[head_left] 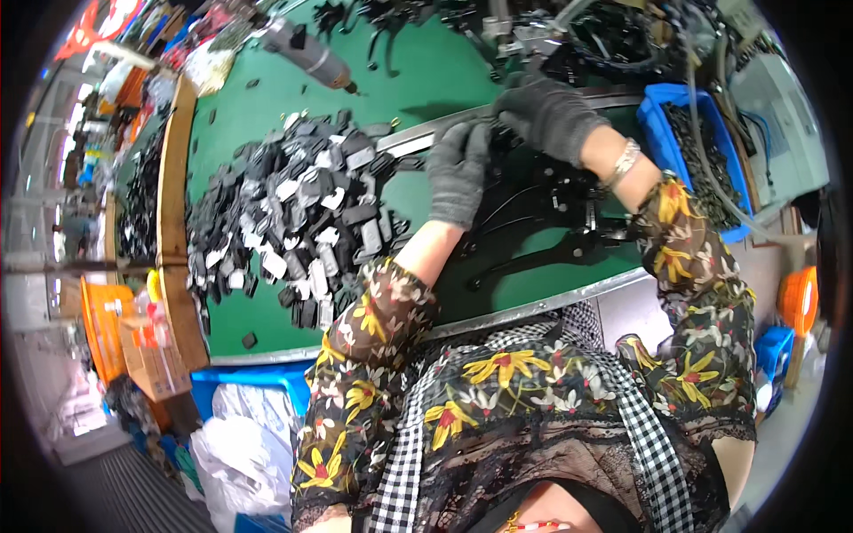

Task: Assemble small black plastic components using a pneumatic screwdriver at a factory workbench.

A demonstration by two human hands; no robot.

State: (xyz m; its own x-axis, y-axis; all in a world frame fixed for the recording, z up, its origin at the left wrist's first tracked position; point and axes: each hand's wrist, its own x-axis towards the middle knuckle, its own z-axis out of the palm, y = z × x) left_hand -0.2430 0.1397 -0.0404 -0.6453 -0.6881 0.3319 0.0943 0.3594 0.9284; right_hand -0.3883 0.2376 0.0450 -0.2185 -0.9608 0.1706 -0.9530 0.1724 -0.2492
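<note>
My left hand [458, 173], in a grey glove, is closed with its fingertips at a metal rail [426, 135] that runs across the green table. Just to its right, my right hand [549, 117], gloved the same way, curls its fingers down at the rail. A small dark part lies between the two hands; the fingers hide most of it, so I cannot make out its kind. Below my hands are several black brake levers [533, 258] with their brackets. Left of my left hand spreads a heap of small black and grey plastic pieces [311, 204].
A power screwdriver [311, 55] hangs above the table's far left. More black levers [386, 35] lie at the far edge. A blue bin [653, 111] of small dark parts stands right. A wooden board [175, 178] edges the left; a blue crate [209, 377] with plastic bags is below.
</note>
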